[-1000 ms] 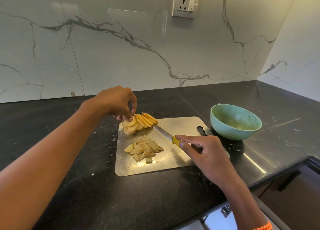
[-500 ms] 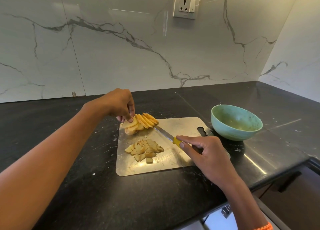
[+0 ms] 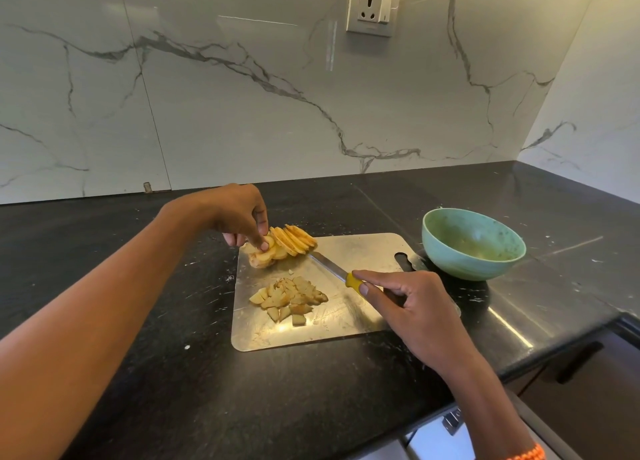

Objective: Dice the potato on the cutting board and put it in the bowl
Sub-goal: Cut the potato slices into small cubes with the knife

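The left hand [image 3: 239,219] pinched the near end of the fanned potato slices [image 3: 282,245] at the cutting board's [image 3: 360,248] far left corner, likely to gather a few for cutting. The right hand [image 3: 412,307] gripped the knife [image 3: 332,269], blade flat beside them. Diced pieces [image 3: 289,298] sat mid-board; bare board lay between them and the bowl [image 3: 472,243], which stood just off the right edge on the tabletop [image 3: 173,373].

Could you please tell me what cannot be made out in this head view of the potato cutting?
- Knife handle: mostly covered by the right hand.
- Potato slices: left end hidden under the left hand; count unclear.
- Bowl: smeared inside; residue unidentifiable.
- Cutting board: right edge behind the right hand.
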The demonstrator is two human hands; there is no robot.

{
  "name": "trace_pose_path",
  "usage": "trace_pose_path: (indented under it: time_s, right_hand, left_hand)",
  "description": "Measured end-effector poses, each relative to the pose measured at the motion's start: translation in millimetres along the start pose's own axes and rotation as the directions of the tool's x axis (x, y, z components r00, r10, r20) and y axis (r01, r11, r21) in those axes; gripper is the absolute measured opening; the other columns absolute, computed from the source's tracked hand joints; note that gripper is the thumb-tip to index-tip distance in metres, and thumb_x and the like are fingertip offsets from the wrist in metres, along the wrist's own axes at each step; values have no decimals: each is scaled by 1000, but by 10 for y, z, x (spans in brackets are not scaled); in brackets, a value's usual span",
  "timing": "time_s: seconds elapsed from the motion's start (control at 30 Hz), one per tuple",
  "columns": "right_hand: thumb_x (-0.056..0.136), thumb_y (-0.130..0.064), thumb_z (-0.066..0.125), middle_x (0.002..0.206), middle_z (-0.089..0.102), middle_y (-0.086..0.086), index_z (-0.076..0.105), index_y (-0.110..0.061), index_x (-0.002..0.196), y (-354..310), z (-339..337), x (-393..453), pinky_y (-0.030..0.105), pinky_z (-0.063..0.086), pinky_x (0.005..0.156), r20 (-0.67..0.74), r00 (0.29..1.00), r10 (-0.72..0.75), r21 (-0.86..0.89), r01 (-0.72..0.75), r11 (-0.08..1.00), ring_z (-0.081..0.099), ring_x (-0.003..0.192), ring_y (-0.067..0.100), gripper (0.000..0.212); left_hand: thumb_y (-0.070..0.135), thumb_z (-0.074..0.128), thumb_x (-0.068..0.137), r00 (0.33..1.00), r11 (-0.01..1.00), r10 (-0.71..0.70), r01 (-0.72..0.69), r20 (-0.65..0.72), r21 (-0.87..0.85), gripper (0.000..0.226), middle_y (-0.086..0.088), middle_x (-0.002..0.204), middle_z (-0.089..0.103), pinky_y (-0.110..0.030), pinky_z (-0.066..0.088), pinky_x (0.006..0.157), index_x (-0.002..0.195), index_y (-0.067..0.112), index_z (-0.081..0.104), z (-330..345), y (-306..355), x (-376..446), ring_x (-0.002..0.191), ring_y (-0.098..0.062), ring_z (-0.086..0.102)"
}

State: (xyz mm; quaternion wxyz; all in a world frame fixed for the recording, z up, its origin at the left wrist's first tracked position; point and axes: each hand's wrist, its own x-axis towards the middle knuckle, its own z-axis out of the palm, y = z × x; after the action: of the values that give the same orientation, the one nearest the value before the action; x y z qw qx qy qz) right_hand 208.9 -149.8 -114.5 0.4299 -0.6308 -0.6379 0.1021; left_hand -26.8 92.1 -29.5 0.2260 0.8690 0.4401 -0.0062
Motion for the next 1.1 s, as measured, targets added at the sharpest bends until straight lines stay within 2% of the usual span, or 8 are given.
trace_pose_path:
  time_s: [0.3, 0.57, 0.67, 0.73, 0.83, 0.93, 1.0, 1.1]
  right_hand:
    - [97, -39, 68, 123, 66, -30, 71, -40, 124, -2, -9, 5, 27, 56, 96, 0, 1000, 3, -7, -3, 1000, 60, 116, -13, 27]
    - [96, -40, 68, 121, 68, -28, 72, -38, 123, -12, -10, 1, 30, 56, 99, -14, 1000, 13, 12, -13, 1000, 61, 116, -11, 27]
    - [96, -40, 68, 113, 72, -28, 73, -37, 122, 9, -14, 11, 37, 59, 92, -66, 997, 27, 22, -26, 999, 68, 110, -1, 27]
    - [97, -38, 68, 111, 73, -27, 74, -36, 121, 42, -21, 23, 36, 59, 92, -140, 989, 41, 12, -39, 999, 67, 107, -4, 25]
    - [98, -32, 70, 109, 74, -24, 75, -31, 121, 85, -45, 35, 32, 58, 91, -264, 962, 66, 26, -61, 998, 68, 103, -6, 24]
    - [98, -26, 70, 114, 74, -16, 75, -25, 121, 98, -68, 39, 26, 57, 92, -339, 937, 82, 42, -72, 997, 66, 105, -10, 24]
    - [97, -26, 70, 115, 74, -15, 75, -25, 121, 99, -73, 37, 25, 56, 93, -349, 932, 98, 46, -87, 995, 65, 107, -10, 24]
    - [97, -29, 70, 114, 74, -18, 76, -28, 120, 103, -70, 32, 28, 56, 95, -336, 933, 126, -6, -136, 991, 65, 107, -10, 23]
  left_hand:
    - [23, 90, 81, 999, 1000, -9, 9, -32, 3, 27, -9, 95, 76, -25, 59, 60, 102, 15, 75, 25, 43, 0, 70, -20, 71]
    - [16, 90, 80, 998, 998, 55, -54, -38, 23, 22, -9, 87, 78, -30, 62, 66, 94, 14, 73, -59, 128, -95, 73, -23, 75]
    - [16, 89, 81, 987, 987, 145, -150, -70, -64, 21, -5, 85, 79, -33, 61, 68, 97, 15, 75, -180, 239, -222, 75, -24, 75]
    - [17, 87, 83, 966, 953, 232, -249, -113, -172, 22, -4, 89, 79, -37, 60, 72, 101, 15, 75, -207, 341, -297, 81, -26, 75]
    - [15, 82, 87, 921, 863, 316, -379, -229, -333, 21, -4, 94, 79, -24, 58, 65, 106, 11, 74, -90, 563, -341, 82, -17, 76]
    - [9, 79, 90, 904, 783, 264, -405, -337, -472, 20, -5, 96, 79, -14, 53, 62, 109, 7, 75, 185, 775, -243, 78, -7, 74]
    - [16, 81, 90, 914, 834, 244, -369, -324, -410, 29, -1, 104, 79, -18, 58, 72, 118, 12, 75, 411, 843, -135, 85, -5, 75]
    - [31, 82, 90, 903, 946, 247, -303, -352, -116, 48, 3, 120, 76, -24, 57, 91, 135, 21, 69, 721, 829, 9, 97, -5, 69]
